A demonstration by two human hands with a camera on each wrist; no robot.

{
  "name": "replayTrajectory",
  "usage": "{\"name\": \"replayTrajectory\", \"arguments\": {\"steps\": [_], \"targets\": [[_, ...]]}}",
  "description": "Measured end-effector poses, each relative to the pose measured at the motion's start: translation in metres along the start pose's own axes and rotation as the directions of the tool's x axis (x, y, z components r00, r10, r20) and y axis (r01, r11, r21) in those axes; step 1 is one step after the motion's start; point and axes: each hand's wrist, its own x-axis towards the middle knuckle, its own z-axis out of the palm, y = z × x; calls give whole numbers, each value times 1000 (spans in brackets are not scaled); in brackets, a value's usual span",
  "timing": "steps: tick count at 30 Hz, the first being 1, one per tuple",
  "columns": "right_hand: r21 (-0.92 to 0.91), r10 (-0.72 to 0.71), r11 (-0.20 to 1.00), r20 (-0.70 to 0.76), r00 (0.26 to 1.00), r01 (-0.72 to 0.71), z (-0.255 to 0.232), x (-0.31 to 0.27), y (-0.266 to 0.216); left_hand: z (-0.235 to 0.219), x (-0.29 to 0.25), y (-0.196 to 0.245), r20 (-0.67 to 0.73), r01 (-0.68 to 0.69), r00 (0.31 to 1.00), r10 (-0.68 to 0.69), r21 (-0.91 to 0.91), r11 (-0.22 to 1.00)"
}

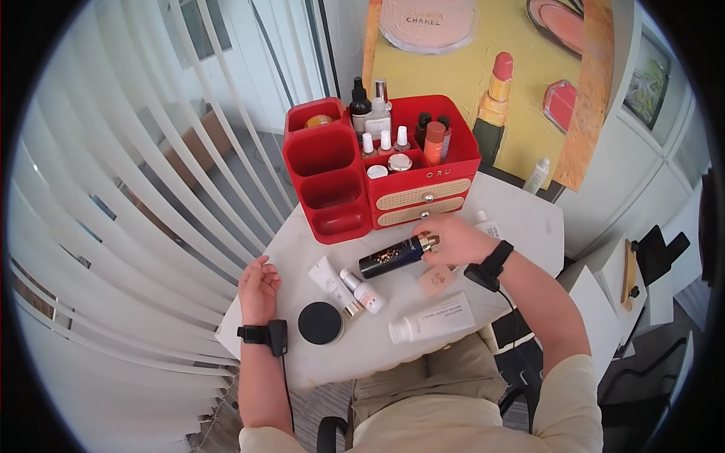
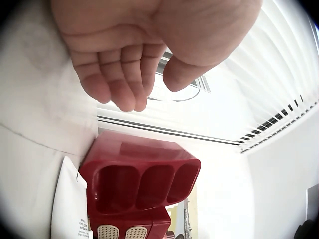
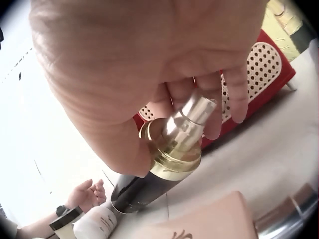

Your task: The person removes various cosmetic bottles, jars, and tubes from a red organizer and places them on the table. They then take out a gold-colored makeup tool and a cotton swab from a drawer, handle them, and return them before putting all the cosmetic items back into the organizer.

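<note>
My right hand (image 1: 457,240) grips a dark pump bottle (image 1: 387,258) by its gold neck, the bottle tilted with its base toward the left. In the right wrist view the thumb and fingers stand around the gold collar (image 3: 174,158), with the silver pump top (image 3: 192,119) between them. My left hand (image 1: 258,288) holds nothing, its fingers loosely bent near the table's left edge. A black-lidded jar (image 1: 320,323), a white tube (image 1: 329,281) and a small white pump bottle (image 1: 362,293) lie between the hands. Below the right hand is a flat peach-coloured item (image 1: 436,281).
A red organizer (image 1: 326,204) with two woven-front drawers stands at the back, holding several bottles and jars. A large white bottle (image 1: 436,318) lies near the front edge. Behind stands a makeup painting (image 1: 445,72); white vertical blinds (image 1: 113,189) hang on the left.
</note>
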Motion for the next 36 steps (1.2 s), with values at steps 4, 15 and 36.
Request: {"name": "replayTrajectory", "arguments": {"steps": [4,15,36], "targets": [[-16,-74,997,-137,988,73,-19,-7,-13,1,0,0,-1,-11,1000,11,25,1000],[62,31,998,-179,983,-21,-41,-10,-52,4,1,1,-1,-22,1000,22,37,999],[-256,-113,961,-713,692,-107,-188,140,-40,7,3,2,-23,2,1000,0,95,995]]}}
